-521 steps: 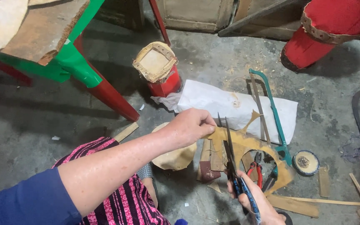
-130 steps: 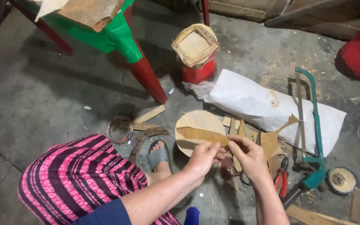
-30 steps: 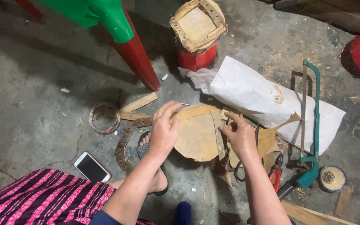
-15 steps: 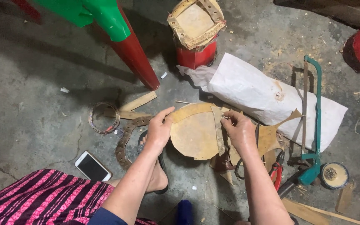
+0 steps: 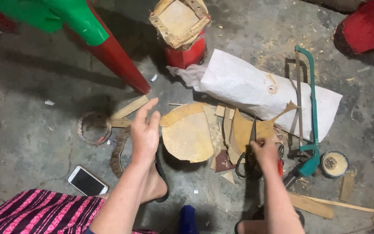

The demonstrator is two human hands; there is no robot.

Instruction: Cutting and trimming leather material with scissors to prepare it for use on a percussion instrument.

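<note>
While the left hand point(image 5: 145, 130) has lifted off the round leather disc point(image 5: 189, 138) and hovers open just beside it, the right hand point(image 5: 265, 152) has dropped onto the black-handled scissors point(image 5: 249, 147), fingers closed around them, amid leather offcuts point(image 5: 243, 130) on the concrete floor point(image 5: 31, 143).

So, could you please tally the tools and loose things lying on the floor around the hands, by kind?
Scissors, under the right hand: 1
Green-framed hacksaw: 1
Red-handled pliers: 1
Round tan disc, beside the open left hand: 1
Phone: 1
Small round tin: 1
White sack: 1
Total: 7
</note>
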